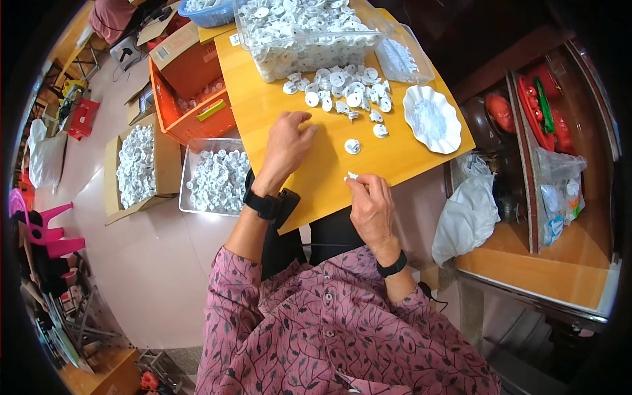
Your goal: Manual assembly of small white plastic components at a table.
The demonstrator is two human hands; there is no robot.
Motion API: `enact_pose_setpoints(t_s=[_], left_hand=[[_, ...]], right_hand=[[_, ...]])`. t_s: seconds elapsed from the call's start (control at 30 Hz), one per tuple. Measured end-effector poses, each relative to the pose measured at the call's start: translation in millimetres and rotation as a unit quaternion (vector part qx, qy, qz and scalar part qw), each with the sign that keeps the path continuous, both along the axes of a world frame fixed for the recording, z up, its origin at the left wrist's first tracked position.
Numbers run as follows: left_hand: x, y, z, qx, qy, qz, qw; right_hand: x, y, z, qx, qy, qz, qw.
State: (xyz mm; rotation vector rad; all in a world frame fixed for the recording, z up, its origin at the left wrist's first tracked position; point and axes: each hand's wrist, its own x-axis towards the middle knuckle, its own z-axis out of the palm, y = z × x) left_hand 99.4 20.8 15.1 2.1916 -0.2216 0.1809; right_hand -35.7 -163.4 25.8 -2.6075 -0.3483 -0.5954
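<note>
Between thumb and fingers of my right hand point(372, 205) is a small white plastic piece point(351, 176), pinched near the table's front edge. My left hand point(288, 143) hovers over or rests on the yellow table point(316, 187), its fingers bent, thumb and forefinger apart, with nothing visible between them. One round white plastic part point(353, 146) lies alone between the hands. Beyond it spreads a loose heap of similar round parts point(337, 80) with small stems. To the right, a white scalloped dish point(453, 139) holds small, clear or whitish bits too fine to make out.
A big clear bin point(316, 56) of white parts stands at the table's back, beside a clear tray point(428, 69). Left on the floor are an orange crate point(204, 122), a cardboard box point(164, 178) and a white tray point(186, 197). A wooden cabinet point(526, 260) stands right.
</note>
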Motion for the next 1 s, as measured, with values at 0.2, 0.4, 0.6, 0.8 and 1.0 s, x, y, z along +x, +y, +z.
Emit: enact_pose_setpoints(t_s=[0.2, 0.4, 0.6, 0.8, 1.0], left_hand=[[28, -17, -6, 0.015, -0.108, -0.069, 0.992], [36, -29, -11, 0.099, -0.166, -0.118, 0.974], [27, -26, 5, 0.038, -0.046, -0.133, 0.989], [20, -10, -9, 0.023, -0.017, -0.121, 0.992], [14, -17, -3, -0.006, -0.035, -0.051, 0.998]], right_hand=[[-3, -3, -4, 0.047, 0.017, 0.014, 0.999], [-3, -10, -10, 0.093, 0.007, -0.009, 0.996], [-8, -3, 0, 0.026, 0.019, 0.012, 0.999], [-17, -1, 2, -0.059, 0.054, 0.038, 0.996], [-23, -3, 5, -0.041, 0.057, 0.027, 0.997]])
